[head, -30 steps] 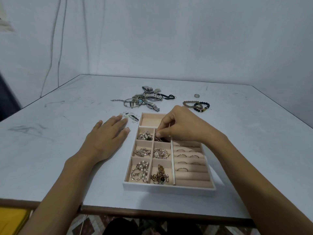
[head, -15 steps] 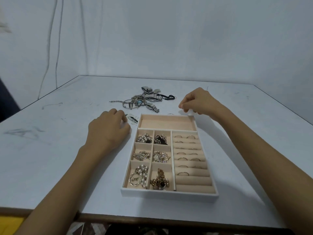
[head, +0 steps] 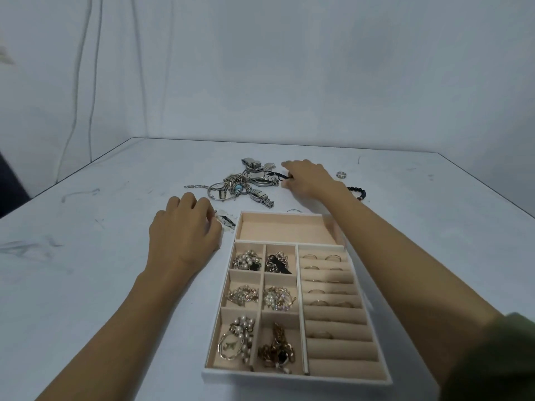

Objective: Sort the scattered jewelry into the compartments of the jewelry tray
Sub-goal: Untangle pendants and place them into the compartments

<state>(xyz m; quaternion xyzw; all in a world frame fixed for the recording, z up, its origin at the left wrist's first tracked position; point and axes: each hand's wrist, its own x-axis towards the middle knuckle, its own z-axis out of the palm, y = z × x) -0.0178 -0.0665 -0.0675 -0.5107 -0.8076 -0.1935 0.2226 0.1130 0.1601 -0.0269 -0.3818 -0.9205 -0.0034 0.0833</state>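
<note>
The jewelry tray [head: 289, 378] has a white rim and beige lining; its six small compartments hold pearl and gold pieces, its ring rolls [head: 333, 302] hold several rings, and its long far compartment [head: 283, 228] is bare. My right hand [head: 311, 179] reaches past the tray to the pile of silver watches and chains [head: 246, 186], thumb and fingers closing on the end of a black cord [head: 276, 175]. My left hand [head: 185, 227] rests knuckles-up by the tray's far left corner, fingers curled, their tips hidden next to a small clear earring packet [head: 227, 222].
A silver ring [head: 341, 175] and a black bead bracelet [head: 359, 193], partly hidden by my right forearm, lie to the right of the pile. A thin chain [head: 293, 210] lies just behind the tray. The white table ends at walls behind; cables [head: 92, 82] hang at left.
My right hand left the tray's small compartments and moved back and left to the black cord in the pile. My left hand went from flat to curled beside the earring packet.
</note>
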